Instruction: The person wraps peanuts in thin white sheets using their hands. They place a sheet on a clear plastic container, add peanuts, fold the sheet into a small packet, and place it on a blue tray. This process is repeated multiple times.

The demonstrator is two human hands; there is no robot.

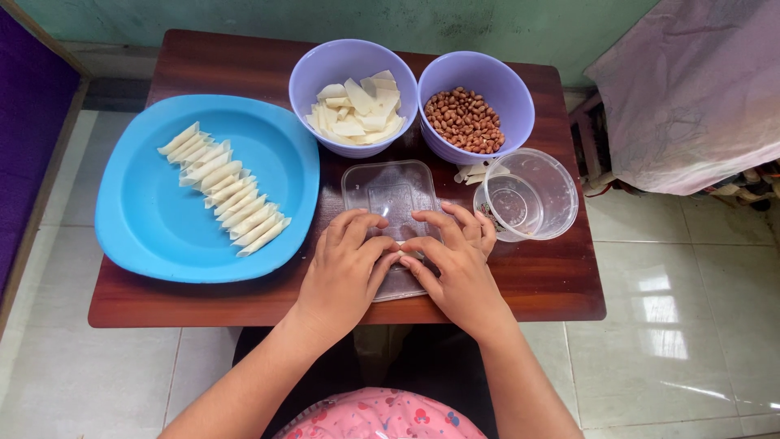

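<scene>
Clear plastic lid [390,195] lies flat, just below the wrapper bowl [353,97]. Left hand [345,264] and right hand [459,260] pinch a small wrapper piece [400,250] on it; rolling underway, firm tuck seems needed.

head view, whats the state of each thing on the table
blue plate: holds a row of rolled wrappers
left bowl: filled with flat wrapper pieces
right bowl: filled with peanuts
clear tub: upright, nearly empty
clear lid: flat, under both hands
left hand: pressing down
right hand: pressing down
</scene>
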